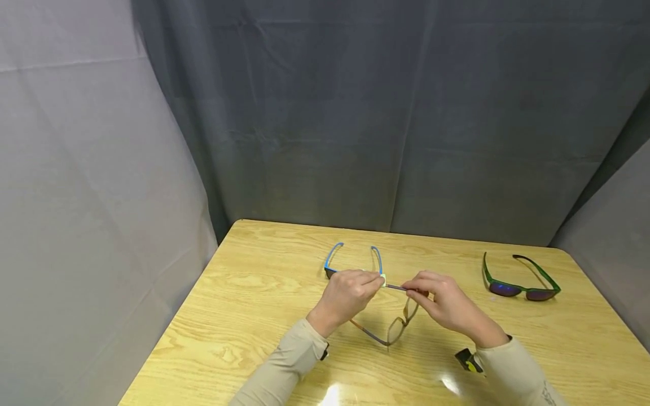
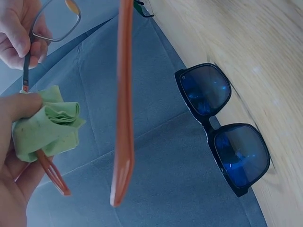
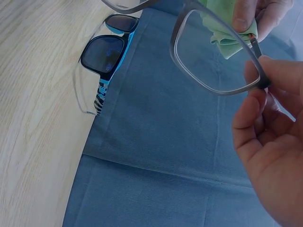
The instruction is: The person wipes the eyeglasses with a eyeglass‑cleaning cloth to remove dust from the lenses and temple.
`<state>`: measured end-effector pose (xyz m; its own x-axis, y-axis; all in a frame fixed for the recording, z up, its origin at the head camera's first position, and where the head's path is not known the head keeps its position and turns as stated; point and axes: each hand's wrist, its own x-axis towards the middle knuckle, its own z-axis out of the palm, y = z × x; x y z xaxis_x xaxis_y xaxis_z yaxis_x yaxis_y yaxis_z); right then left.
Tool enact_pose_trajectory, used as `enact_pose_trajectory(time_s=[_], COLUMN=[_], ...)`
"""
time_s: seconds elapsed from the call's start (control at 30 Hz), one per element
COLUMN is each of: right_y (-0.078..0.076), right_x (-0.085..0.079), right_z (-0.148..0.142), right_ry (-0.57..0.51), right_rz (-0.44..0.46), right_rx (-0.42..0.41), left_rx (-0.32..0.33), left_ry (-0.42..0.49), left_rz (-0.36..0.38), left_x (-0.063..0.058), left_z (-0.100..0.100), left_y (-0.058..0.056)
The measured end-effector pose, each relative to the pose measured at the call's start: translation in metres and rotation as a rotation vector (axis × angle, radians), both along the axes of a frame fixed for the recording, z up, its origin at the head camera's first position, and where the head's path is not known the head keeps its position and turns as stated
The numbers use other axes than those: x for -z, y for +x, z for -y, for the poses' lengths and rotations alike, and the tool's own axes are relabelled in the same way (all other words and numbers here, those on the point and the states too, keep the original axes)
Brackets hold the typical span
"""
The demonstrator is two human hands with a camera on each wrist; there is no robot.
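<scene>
A pair of eyeglasses point(image 1: 396, 331) with thin lens rims is held above the table between both hands. My left hand point(image 1: 347, 294) pinches a folded light green cloth point(image 2: 47, 130) wrapped round one temple arm, whose orange tip pokes out below it in the left wrist view. The other orange temple arm point(image 2: 124, 109) hangs free, unfolded. With thumb and fingers, my right hand point(image 1: 449, 304) grips the same glasses near the hinge, beside a lens point(image 3: 203, 52). Most of the cloth is hidden behind the left fingers in the head view.
Blue-armed sunglasses point(image 2: 242, 153) lie on the wooden table point(image 1: 244, 316) just beyond the left hand. Green sunglasses point(image 1: 525, 290) lie at the right, arms unfolded. A small black-and-yellow item point(image 1: 467, 361) sits by the right sleeve. Grey curtains point(image 1: 315, 124) surround the table.
</scene>
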<state>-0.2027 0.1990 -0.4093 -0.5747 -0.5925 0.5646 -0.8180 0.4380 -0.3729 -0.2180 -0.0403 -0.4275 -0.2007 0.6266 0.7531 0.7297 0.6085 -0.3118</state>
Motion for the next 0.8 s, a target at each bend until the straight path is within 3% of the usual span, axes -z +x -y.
enact_pose_trajectory(time_s=[0.8], right_y=[-0.0018], right_x=[0.0024], right_z=[-0.0075], right_ry=[0.006], right_rz=[-0.002], right_rx=[0.044], left_rx=[-0.009], left_ry=[0.052], left_rz=[0.008], left_x=[0.0016], left_z=[0.0072], left_y=[-0.0037])
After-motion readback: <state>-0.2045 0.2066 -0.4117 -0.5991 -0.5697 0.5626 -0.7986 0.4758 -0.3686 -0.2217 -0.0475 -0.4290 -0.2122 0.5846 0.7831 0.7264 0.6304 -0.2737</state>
